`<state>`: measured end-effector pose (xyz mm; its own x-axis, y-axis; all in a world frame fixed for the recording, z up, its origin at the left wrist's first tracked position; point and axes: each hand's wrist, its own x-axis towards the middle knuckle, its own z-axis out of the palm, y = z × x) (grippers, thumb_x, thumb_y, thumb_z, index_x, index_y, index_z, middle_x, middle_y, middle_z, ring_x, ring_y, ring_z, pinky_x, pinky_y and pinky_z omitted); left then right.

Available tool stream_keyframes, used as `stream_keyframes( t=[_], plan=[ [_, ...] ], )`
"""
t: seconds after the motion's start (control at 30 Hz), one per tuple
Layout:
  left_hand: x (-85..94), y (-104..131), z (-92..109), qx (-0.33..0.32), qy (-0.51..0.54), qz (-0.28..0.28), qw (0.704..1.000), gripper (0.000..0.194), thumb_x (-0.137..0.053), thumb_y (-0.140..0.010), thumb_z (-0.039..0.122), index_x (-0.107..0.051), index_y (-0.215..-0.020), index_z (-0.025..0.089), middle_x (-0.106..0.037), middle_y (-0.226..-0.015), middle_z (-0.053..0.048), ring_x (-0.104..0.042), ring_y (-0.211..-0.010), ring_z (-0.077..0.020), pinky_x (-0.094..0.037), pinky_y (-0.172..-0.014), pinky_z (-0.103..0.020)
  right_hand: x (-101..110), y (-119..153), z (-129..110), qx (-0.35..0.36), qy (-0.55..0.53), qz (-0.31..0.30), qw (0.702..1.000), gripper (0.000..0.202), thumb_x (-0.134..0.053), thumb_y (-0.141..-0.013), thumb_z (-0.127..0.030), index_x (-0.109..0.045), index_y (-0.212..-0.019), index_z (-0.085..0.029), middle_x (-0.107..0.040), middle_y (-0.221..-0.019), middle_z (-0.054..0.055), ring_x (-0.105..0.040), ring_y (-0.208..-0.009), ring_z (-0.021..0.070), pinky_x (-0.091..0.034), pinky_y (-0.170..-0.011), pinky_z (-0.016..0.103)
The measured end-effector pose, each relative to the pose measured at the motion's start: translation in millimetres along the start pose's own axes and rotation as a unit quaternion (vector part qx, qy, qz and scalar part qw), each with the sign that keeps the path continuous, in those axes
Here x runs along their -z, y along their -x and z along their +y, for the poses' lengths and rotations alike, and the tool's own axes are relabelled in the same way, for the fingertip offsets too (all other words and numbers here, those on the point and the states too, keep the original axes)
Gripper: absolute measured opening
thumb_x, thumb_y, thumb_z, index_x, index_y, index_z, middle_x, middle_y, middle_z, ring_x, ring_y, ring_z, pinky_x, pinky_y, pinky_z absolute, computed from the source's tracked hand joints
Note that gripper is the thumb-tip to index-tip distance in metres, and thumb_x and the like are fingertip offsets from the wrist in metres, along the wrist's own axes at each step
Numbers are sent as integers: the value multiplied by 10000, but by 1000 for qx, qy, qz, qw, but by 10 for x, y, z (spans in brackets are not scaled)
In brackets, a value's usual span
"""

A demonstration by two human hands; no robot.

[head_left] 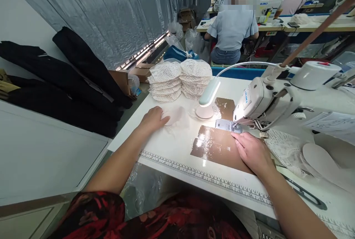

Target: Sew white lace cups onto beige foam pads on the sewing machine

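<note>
My left hand [152, 120] rests on the white tabletop, its fingers curled at the left edge of a thin, sheer white fabric piece [177, 118]; the thumb lies over that edge. My right hand [253, 154] is over the brown taped sheet [215, 144], fingers stretched forward, with fingertips close to the presser foot of the sewing machine [266, 98]. I see nothing held in it. Beside the metal needle plate [223, 124] lies a pale round pad [204, 112] on lace. Two stacks of lace cup-shaped pieces [166, 80] stand at the back of the table.
A lamp [210, 92] on a bent neck hangs over the work area. A printed ruler [205, 176] runs along the front edge. Lace pieces [285, 150] and beige pads [318, 156] lie right of the machine. Dark cloth [61, 84] hangs at left; a co-worker [233, 28] sits ahead.
</note>
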<state>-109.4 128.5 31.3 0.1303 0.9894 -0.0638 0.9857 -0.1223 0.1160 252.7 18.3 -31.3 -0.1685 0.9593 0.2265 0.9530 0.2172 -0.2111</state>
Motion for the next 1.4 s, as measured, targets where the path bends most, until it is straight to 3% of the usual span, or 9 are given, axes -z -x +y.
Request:
stream_keyframes(
  t=[0.17,0.33,0.47,0.57,0.73,0.83,1.0,1.17,1.4],
  plan=[
    [-4,418,18,-70,335,-95,935,286,-489,-868,480,-451,-815,202,-534,-747,0,-527,-682,-166,-425,-587,-265,37,-18,-40,-23,-9,-9,1000,368,-411,-926,-230,-696,-1159,-231,-705,-951,48,-646,-797,199,-445,-650,314],
    [122,429,741,-240,465,-289,802,271,-585,-854,392,-541,-1030,191,-636,-909,-42,-597,-756,-163,-474,-624,-254,97,-5,-54,-51,-96,33,994,333,-434,-930,-277,-696,-1129,-229,-725,-967,47,-653,-842,198,-463,-696,303],
    [-142,135,1366,-327,297,-194,876,186,-582,-799,289,-598,-942,171,-651,-948,-52,-610,-850,-204,-484,-721,-305,155,41,-44,-51,-195,106,974,293,-456,-938,-343,-719,-937,-215,-715,-831,38,-628,-768,176,-453,-702,283],
    [-379,-61,1624,-340,216,-136,905,173,-577,-762,252,-615,-909,168,-656,-859,-36,-611,-784,-199,-471,-669,-293,178,49,-41,19,-199,57,978,330,-452,-943,-343,-706,-786,-201,-651,-701,25,-570,-679,149,-403,-647,264],
    [-429,-127,1680,-309,137,-12,941,146,-505,-847,211,-632,-902,163,-656,-772,-37,-605,-688,-179,-447,-589,-264,158,22,-57,63,-116,-21,991,313,-462,-942,-279,-712,-774,-191,-627,-695,14,-529,-685,132,-312,-619,260],
    [-349,-6,1664,-370,92,79,921,205,-431,-923,205,-630,-935,156,-656,-828,-64,-613,-750,-180,-469,-634,-269,142,17,-63,56,-94,-28,994,268,-488,-935,-265,-705,-797,-192,-647,-729,14,-534,-708,133,-295,-615,262],
    [-419,157,1707,-509,69,35,857,257,-417,-972,238,-652,-997,136,-682,-1016,-117,-639,-913,-206,-529,-791,-335,130,19,-69,34,-56,-19,998,234,-504,-926,-281,-691,-820,-188,-644,-777,32,-543,-727,153,-330,-634,272],
    [-542,109,1714,-509,61,42,858,269,-449,-968,258,-633,-1088,103,-624,-1217,-185,-601,-1084,-265,-541,-878,-427,133,0,-78,-16,-31,-35,999,299,-513,-924,-312,-661,-1155,-194,-683,-995,72,-593,-853,197,-406,-722,293],
    [-543,-29,1674,-512,53,6,857,444,-522,-930,320,-538,-1287,57,-569,-1327,-202,-542,-1220,-309,-492,-1004,-453,129,-32,-95,-29,-7,-55,998,317,-478,-942,-311,-659,-1169,-184,-686,-1023,88,-604,-869,213,-414,-740,310]
  ],
)
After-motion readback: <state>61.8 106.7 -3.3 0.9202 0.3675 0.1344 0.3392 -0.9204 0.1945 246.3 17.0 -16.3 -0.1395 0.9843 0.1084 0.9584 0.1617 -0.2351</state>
